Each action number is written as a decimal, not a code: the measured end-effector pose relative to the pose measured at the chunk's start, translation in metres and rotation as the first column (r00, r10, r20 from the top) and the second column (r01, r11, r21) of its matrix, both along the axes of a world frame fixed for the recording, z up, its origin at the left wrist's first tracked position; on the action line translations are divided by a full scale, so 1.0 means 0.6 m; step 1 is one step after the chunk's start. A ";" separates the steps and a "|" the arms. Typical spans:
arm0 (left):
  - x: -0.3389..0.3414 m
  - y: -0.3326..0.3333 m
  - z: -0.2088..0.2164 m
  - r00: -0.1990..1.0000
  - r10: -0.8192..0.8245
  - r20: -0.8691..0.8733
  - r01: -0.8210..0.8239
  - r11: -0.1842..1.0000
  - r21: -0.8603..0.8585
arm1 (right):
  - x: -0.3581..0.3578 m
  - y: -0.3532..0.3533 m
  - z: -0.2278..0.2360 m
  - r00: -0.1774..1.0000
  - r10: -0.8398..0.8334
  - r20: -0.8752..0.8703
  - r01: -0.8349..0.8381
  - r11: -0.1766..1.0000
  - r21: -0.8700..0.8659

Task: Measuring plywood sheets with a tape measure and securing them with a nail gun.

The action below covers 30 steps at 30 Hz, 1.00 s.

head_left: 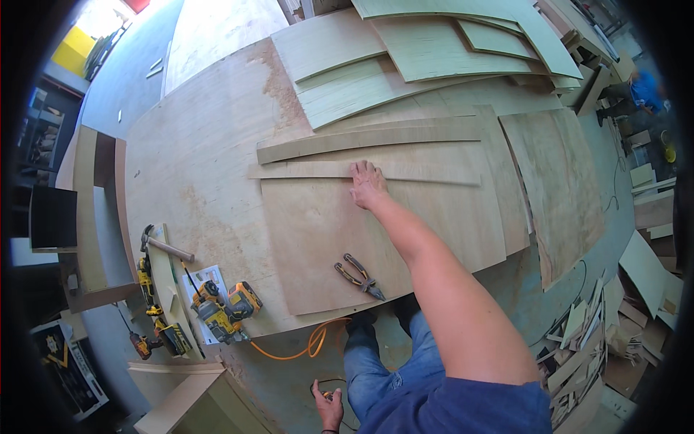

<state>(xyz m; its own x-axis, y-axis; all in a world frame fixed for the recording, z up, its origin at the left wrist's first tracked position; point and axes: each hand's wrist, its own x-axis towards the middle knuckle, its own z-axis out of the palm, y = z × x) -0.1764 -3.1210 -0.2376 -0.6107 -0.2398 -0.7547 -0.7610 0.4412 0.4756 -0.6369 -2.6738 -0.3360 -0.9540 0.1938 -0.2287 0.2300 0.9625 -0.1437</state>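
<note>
My right hand (368, 184) reaches forward over a stack of plywood, its fingers curled over a long thin plywood strip (426, 172). That strip lies crosswise on a large rectangular plywood panel (325, 235). Just beyond it rests a second, wider strip (311, 148), roughly parallel. On the panel's near part lies a pair of pliers (359, 277) with black and yellow handles. Down beside my left leg, my left hand (330, 412) is closed around a small yellow and black thing, mostly hidden by the fingers.
Pale plywood sheets (448, 47) are piled at the table's far side. Yellow power tools (224, 307) and a hammer (170, 249) sit at the left edge; an orange hose (311, 347) hangs below. Wood offcuts (578, 347) heap at right, where another person (642, 90) works farther off.
</note>
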 end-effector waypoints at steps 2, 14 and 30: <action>-0.036 0.024 0.011 0.999 -0.020 -0.040 0.020 1.000 0.022 | 0.031 0.032 0.002 0.999 0.003 0.053 0.001 0.997 -0.081; -0.260 0.196 0.119 0.863 -0.240 -0.444 0.369 0.900 0.231 | 0.454 0.047 0.223 0.963 -0.118 0.243 0.269 0.453 -0.850; -0.283 0.554 0.349 0.369 -0.738 -0.565 0.908 0.417 0.048 | 0.574 0.178 0.413 0.927 0.000 0.376 0.376 0.001 -0.927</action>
<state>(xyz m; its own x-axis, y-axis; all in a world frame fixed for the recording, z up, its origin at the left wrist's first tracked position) -0.3460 -2.7887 -0.0283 -0.5940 0.7511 -0.2883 0.2151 0.4936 0.8427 -0.2927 -2.5670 -0.0882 -0.8111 -0.2281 -0.5386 0.5750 -0.1425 -0.8057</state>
